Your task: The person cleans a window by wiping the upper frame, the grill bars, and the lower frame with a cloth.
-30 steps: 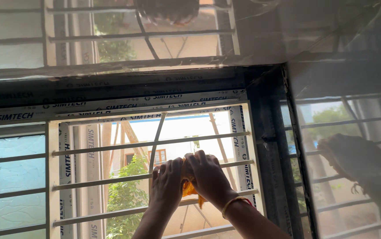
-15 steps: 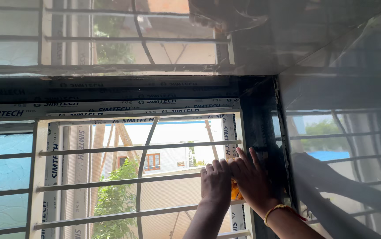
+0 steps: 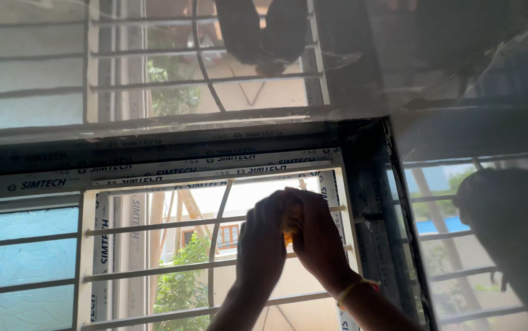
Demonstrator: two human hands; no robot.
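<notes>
Orange cloth [image 3: 288, 236], probably a rag, pinched between left hand [image 3: 262, 242] and right hand [image 3: 318, 236], has moved up the white window grille [image 3: 153, 228].

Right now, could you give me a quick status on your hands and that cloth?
Left hand and right hand together, both clasping orange cloth. Cloth mostly hidden, up at window grille. Nothing between hands and bars.

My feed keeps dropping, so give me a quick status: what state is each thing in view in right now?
Left hand: raised at the grille, pressed against the right hand.
Right hand: raised, closed on the cloth.
Small orange cloth: bunched between both hands, mostly hidden.
White metal window grille: fixed, bars intact.
Frosted blue glass pane: shut.
White window frame: protective film still on.
</notes>
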